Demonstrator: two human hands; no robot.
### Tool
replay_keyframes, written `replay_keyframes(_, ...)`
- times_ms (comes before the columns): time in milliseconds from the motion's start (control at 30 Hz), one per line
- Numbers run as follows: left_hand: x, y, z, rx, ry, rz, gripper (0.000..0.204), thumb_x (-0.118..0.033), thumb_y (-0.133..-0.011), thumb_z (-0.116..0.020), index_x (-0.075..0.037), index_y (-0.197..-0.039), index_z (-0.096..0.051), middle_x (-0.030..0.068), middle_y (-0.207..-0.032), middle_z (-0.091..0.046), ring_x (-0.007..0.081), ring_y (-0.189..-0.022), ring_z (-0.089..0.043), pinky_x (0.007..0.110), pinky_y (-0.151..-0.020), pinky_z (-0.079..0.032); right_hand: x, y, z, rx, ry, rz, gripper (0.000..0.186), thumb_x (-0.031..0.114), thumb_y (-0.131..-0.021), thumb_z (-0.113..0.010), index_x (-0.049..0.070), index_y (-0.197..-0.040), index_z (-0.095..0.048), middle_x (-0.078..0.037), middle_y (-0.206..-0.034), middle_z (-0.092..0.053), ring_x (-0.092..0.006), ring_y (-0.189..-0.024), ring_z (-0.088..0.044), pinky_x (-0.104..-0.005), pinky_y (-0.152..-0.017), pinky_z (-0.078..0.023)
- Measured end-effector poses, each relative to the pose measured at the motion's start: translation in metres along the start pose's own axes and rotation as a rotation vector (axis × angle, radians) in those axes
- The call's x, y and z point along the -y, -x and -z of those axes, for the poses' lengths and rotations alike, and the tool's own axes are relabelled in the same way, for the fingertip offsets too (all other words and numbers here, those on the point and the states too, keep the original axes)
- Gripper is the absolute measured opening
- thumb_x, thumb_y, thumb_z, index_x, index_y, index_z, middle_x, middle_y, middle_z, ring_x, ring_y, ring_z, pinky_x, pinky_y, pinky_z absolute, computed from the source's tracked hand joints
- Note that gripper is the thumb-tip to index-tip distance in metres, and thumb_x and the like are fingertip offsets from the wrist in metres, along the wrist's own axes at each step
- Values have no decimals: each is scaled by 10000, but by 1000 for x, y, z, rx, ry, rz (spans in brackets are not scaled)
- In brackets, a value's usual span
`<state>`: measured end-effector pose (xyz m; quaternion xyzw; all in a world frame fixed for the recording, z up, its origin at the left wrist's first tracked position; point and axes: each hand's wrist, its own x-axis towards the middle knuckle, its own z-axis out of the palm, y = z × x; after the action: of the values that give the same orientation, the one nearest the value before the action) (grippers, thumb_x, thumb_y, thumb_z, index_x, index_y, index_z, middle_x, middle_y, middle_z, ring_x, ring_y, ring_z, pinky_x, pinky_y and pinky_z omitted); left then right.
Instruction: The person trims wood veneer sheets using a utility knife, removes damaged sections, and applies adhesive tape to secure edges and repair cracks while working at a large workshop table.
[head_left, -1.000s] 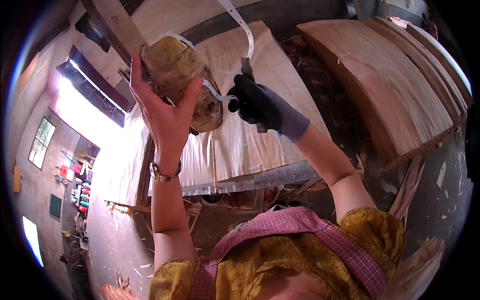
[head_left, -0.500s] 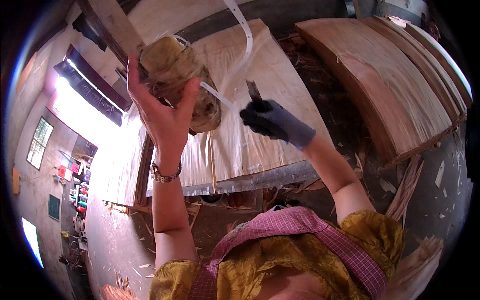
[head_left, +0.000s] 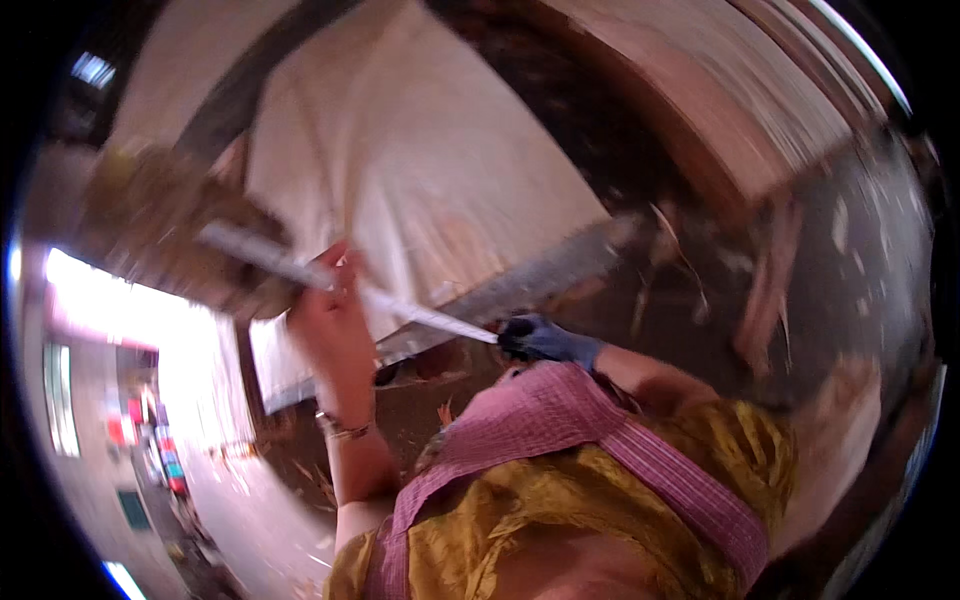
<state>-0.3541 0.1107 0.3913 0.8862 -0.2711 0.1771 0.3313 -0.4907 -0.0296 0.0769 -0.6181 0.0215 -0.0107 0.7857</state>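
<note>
A lumpy yellow-brown bundle [head_left: 180, 215], badly blurred, fills the upper left. A white strap [head_left: 425, 310] runs taut from across it down to the right. My left hand [head_left: 330, 315], bare, is just right of the bundle, fingers closed around the strap. My right hand [head_left: 545, 340], in a grey-and-black glove, grips the strap's lower stretch by the pink checked apron [head_left: 510, 420]. Whether the dark metal tool is still in that hand cannot be seen.
A stack of pale wood sheets [head_left: 430, 170] lies behind my hands on a grey-edged support. Thicker curved stacks [head_left: 720, 90] stand at upper right. Long scraps [head_left: 760, 290] litter the concrete floor [head_left: 850, 250]. A bright opening and cluttered wall are at left.
The view has swung and blurred. My left hand has shifted from the bundle's side onto the strap, and my right hand has dropped toward my body, the strap now stretched straight between them.
</note>
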Motion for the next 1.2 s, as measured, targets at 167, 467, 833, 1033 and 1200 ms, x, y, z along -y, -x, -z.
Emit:
replay_keyframes(167, -23, 0, 1, 129, 160, -149, 478, -305, -1058, -307, -52, -1060, -712, 79, -839, -702, 147, -765, -631, 320, -711, -479, -34, 0, 25, -540, 1173, -92, 241, 207, -953, -607, 40, -1120, -655, -62, -904, -689, -135, -767, -640, -323, -639, -518)
replay_keyframes(467, -58, 4, -20, 389, 233, -338, 754, -590, -1011, -243, 32, -1144, -648, 189, -1237, -625, 309, -1194, -562, 434, -1071, -381, 216, -33, -23, -123, -34, 768, 483, 298, -816, -796, -10, -1127, -589, -129, -961, -684, -157, -866, -682, -319, -724, -558)
replay_keyframes(833, -24, 18, -34, 312, 877, 69, 583, -540, -1010, -364, -23, -1132, -604, 173, -1116, -663, 310, -1009, -651, 449, -902, -532, 200, -55, -53, -538, 480, 1159, 321, 358, -804, -676, 117, -1000, -599, -69, -840, -596, -280, -669, -614, -398, -570, -464)
replay_keyframes(1033, -25, -1, -59, 382, 1383, 206, 819, -581, -903, -545, -68, -1479, -273, 302, -1407, -419, 417, -1261, -485, 512, -1026, -462, 179, -40, -44, -414, 327, 915, 362, 260, -800, -746, 49, -1062, -612, -102, -872, -640, -279, -744, -656, -390, -653, -511)
replay_keyframes(1200, 70, -24, -181, 778, 1585, 401, 815, -379, -948, -577, -185, -1569, -87, 214, -1594, -158, 292, -1427, -295, 474, -1108, -319, 156, -13, -41, -347, 98, 575, 384, 289, -832, -768, 34, -1058, -592, -122, -898, -670, -250, -797, -676, -329, -709, -512)
